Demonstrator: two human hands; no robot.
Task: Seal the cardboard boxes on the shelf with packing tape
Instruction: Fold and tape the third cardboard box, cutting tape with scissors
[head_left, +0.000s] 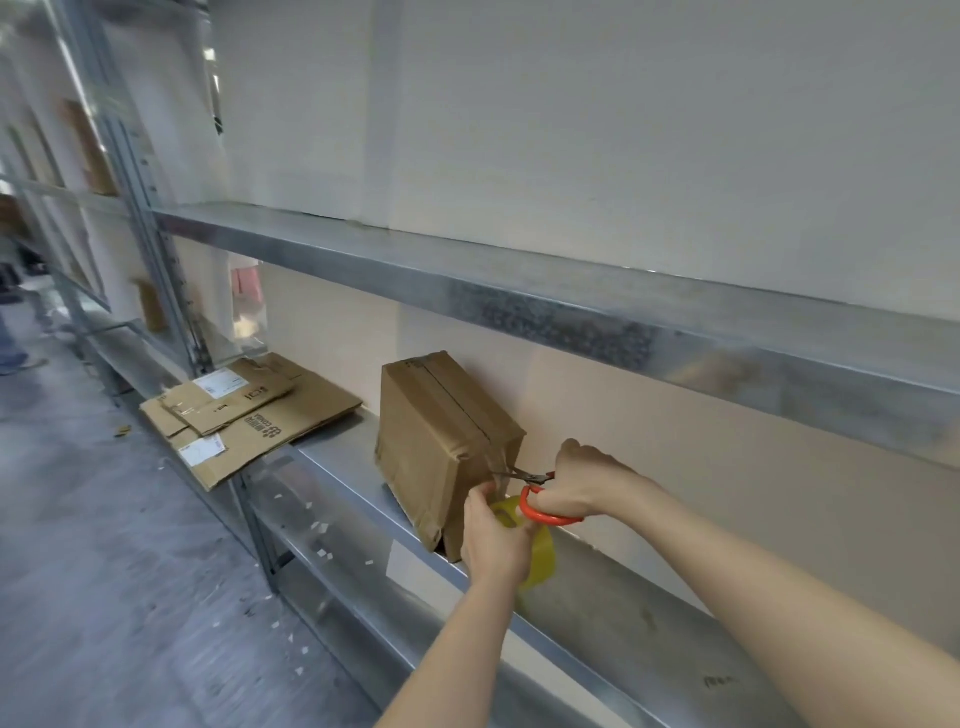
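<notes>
A closed cardboard box (441, 436) stands on the metal shelf (597, 613), with tape running over its top seam and down its near side. My left hand (493, 535) grips a yellowish roll of packing tape (537, 551) right at the box's lower near corner. My right hand (582, 480) grips red-handled scissors (540, 499), whose blades point left at the stretch of tape between roll and box.
A stack of flattened cardboard boxes (249, 410) lies on the same shelf to the left, overhanging its edge. An upper shelf beam (519, 280) runs above. The grey floor (104, 571) at left is littered with small scraps. A person's legs show at far left.
</notes>
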